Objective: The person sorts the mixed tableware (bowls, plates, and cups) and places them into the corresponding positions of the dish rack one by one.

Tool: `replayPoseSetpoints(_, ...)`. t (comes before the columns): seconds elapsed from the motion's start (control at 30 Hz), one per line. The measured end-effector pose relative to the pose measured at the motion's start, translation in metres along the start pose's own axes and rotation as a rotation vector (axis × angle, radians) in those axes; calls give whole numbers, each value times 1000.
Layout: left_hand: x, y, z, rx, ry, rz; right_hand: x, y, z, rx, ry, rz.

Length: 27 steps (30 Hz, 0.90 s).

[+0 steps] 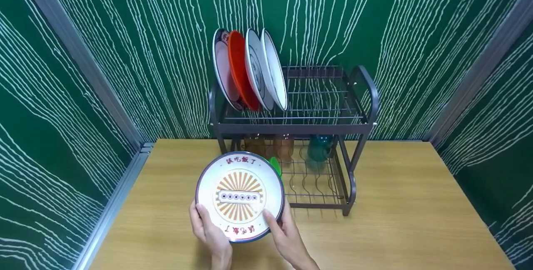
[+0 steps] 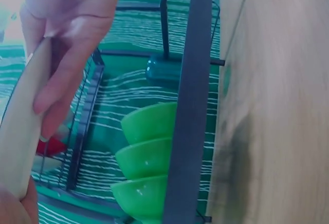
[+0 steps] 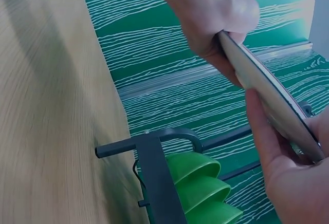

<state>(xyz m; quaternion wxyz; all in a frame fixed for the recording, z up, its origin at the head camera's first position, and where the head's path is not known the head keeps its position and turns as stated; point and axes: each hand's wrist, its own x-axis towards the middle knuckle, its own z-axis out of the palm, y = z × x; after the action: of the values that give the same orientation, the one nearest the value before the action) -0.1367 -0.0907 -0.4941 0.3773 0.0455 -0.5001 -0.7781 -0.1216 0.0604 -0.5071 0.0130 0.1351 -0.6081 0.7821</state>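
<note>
A white plate [image 1: 208,203] with a blue rim, an orange ray pattern and red characters is held up in front of the dish rack [image 1: 291,129], its face tilted toward the head camera. My left hand [image 1: 213,236] grips its lower left edge, thumb along the face and fingers behind. At the lower right edge my right hand [image 1: 288,236] pinches it, the thumb lying on the face. Edge-on in the right wrist view, the plate [image 3: 272,93] has fingers against its underside. In the head view it covers the rack's lower left part.
Several plates, among them a red one [image 1: 241,70], stand on edge at the rack's upper left. Amber glasses [image 1: 283,147] and a teal glass [image 1: 320,148] sit on the lower tier. Three green bowls [image 2: 144,160] line its left side. Green walls enclose the wooden table [image 1: 408,211].
</note>
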Motion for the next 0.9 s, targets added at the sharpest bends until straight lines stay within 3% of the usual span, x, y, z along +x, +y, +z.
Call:
replayPoseSetpoints(0.23,-11,10,6,2,-82,68,-3,-5,-7,23,66,33)
replayPoseSetpoints(0.37,-17,17,9,46,-128,74,-6,-8,-14,67,62,3)
replayPoseSetpoints(0.5,-22,23,12,121,-177,56,-9,-13,-21,71,58,1)
replayPoseSetpoints(0.7,-28,34,15,147,-280,22,-11,-19,-31,87,65,26)
replayPoseSetpoints(0.9,-31,49,17,196,-425,-100,-12,-26,-43,76,71,46)
